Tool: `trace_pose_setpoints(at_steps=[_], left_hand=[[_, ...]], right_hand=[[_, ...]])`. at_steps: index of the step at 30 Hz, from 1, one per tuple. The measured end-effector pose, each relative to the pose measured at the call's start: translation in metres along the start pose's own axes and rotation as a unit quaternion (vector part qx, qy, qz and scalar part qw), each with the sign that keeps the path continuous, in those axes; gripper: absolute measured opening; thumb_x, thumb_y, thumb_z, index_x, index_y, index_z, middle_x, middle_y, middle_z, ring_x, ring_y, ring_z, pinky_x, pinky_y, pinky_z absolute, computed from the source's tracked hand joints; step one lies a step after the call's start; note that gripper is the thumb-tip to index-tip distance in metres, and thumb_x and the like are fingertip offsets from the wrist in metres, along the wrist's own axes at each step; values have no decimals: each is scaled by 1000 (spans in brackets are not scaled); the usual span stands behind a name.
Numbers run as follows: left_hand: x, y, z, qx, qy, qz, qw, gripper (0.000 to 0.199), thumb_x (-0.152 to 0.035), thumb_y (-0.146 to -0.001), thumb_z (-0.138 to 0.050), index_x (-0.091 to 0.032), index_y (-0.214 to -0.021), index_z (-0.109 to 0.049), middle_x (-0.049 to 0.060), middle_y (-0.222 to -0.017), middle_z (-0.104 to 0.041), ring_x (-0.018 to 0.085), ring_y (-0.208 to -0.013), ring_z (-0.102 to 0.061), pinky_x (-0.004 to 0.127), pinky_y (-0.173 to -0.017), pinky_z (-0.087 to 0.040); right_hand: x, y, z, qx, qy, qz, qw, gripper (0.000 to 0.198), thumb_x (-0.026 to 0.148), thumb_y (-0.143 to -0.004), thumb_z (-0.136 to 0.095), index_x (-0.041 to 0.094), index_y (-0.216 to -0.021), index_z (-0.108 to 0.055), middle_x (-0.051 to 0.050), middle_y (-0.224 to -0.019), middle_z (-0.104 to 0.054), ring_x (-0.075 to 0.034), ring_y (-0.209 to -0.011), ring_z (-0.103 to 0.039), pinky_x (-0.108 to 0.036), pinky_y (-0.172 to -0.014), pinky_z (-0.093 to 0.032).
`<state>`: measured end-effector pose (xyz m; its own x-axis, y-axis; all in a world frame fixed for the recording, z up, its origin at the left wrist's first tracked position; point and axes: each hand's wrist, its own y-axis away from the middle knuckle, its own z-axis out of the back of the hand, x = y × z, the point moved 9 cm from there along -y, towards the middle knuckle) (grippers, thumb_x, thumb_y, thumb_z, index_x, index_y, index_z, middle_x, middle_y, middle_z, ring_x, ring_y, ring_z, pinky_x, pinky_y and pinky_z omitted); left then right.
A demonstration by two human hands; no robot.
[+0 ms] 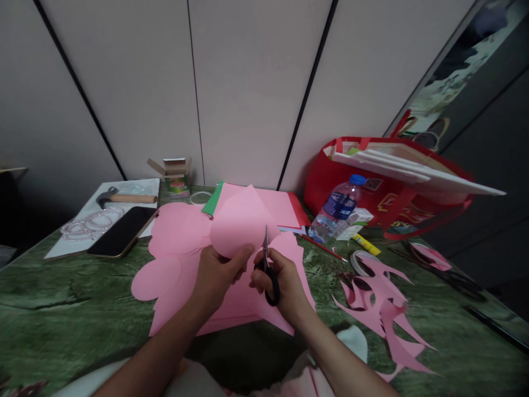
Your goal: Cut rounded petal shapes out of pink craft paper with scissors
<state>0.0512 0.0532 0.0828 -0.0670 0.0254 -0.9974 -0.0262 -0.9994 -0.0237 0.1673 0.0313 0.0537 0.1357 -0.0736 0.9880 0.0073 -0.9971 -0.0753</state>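
My left hand (219,275) pinches the lower edge of a pink paper (237,220) with a rounded outline, thumb on top. In my right hand (285,281) is a pair of scissors (266,251) with black handles, its blades pointing up along the right side of that paper. The blades look nearly closed, and some of the cutting edge is hidden against the paper. Beneath both hands lie more pink sheets (177,303), several with scalloped or round edges. A pile of curved pink paper scraps (384,309) sits to the right.
A phone (124,231), a hammer (128,198) and beaded strands (93,223) lie at left. A small open box (177,179) stands by the wall. A water bottle (336,209), a yellow tube (366,244), a tape roll (359,262) and a red bag (392,187) are at right.
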Motion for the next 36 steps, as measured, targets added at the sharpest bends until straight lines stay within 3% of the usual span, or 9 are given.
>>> trace_pose_setpoints(at_steps=[28,32,36], left_hand=[[1,-3,0,5,32,-21,999,38,-29,-70,-63,-15,-39,-46,-5,-35,-43,6,-34,-37,20,-36,-29],[3,-2,-7,44,75,-14,996,35,-32,-73,-59,-15,-44,-52,-4,-36,-47,8,-32,-42,21,-34,-32],[6,-1,-4,24,68,8,997,35,-33,-69,-63,-15,-42,-52,-3,-36,-48,8,-31,-43,21,-32,-33]], right_hand=[[-1,2,1,-19,-11,-26,999,18,22,-60,-63,19,-71,-50,10,-41,-48,-7,-34,-44,-19,-37,-35],[-1,3,-6,9,-15,-24,1000,22,27,-62,-65,19,-72,-48,8,-46,-52,-7,-36,-44,-20,-39,-35],[-1,3,-12,40,-35,-19,998,31,34,-61,-70,20,-73,-46,5,-55,-57,-8,-40,-46,-22,-41,-36]])
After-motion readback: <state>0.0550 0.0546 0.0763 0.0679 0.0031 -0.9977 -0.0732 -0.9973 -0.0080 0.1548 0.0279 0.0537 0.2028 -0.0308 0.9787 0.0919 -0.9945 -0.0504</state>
